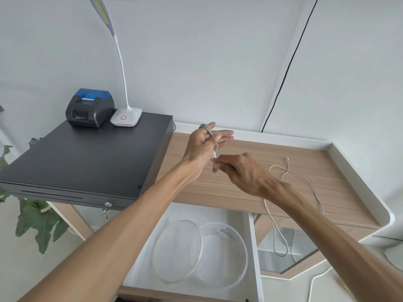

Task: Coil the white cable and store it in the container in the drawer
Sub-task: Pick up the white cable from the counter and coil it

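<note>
My left hand (204,144) is raised over the wooden desk with its fingers spread, and a few turns of the white cable (305,177) are wound around them. My right hand (242,171) pinches the cable just below the left palm, near the white plug end. The remaining cable lies loose on the desk at the right and hangs over the front edge in a loop. Below, the white drawer (253,247) stands open. Inside it lie a round clear container (224,256) and its clear lid (176,251), leaning on the container's left side.
A black cash drawer (87,158) sits on the left of the desk (272,192), with a small printer (90,107) and a white lamp (126,117) on top. A black wire (290,62) runs down the wall. A plant (37,219) stands at the lower left.
</note>
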